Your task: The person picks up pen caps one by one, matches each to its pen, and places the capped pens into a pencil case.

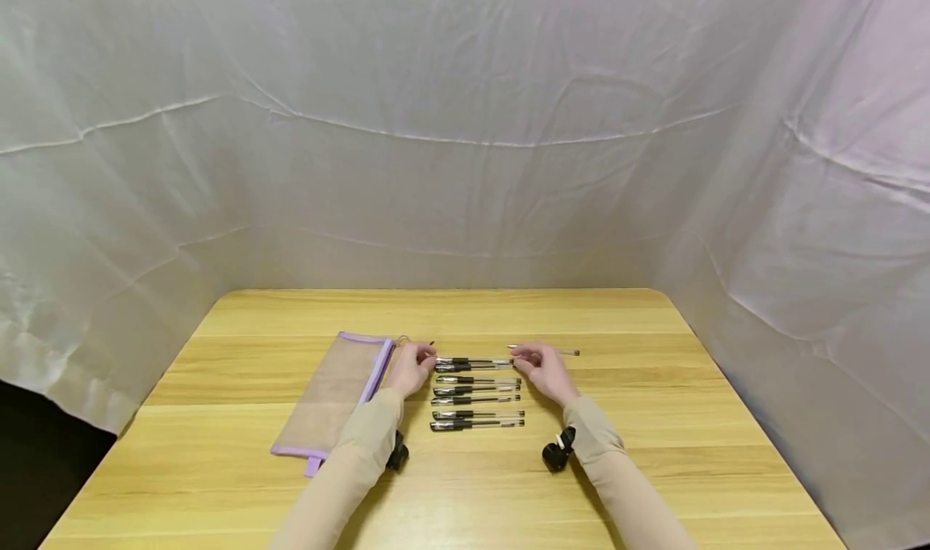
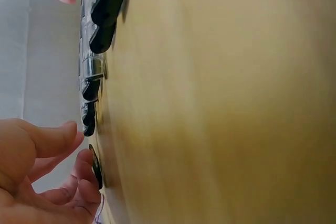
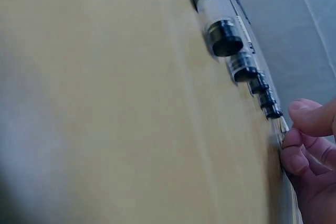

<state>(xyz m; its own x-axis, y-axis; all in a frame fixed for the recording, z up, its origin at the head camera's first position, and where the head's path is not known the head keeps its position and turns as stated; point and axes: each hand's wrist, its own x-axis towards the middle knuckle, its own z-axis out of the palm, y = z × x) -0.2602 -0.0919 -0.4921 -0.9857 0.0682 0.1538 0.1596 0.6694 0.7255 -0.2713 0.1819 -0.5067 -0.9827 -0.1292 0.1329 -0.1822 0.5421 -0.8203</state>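
Observation:
Several clear-barrelled pens with black caps lie side by side on the table, one of them a front pen (image 1: 475, 424). My left hand (image 1: 412, 367) is at the capped end of the rearmost pair (image 1: 465, 363); its thumb stands apart from the curved fingers in the left wrist view. Beside those fingers is a small black piece (image 2: 96, 167), partly hidden. My right hand (image 1: 543, 368) is at the opposite ends of that pair, thumb and forefinger close together. Whether either hand touches the pens I cannot tell. Behind the right hand lies an uncapped pen (image 1: 570, 352), partly covered.
A translucent mesh pouch (image 1: 327, 396) with purple edging and a zip lies flat left of the pens, close to the left forearm. The wooden table (image 1: 654, 485) ends at pale hanging cloth (image 1: 465, 195) behind and at the sides.

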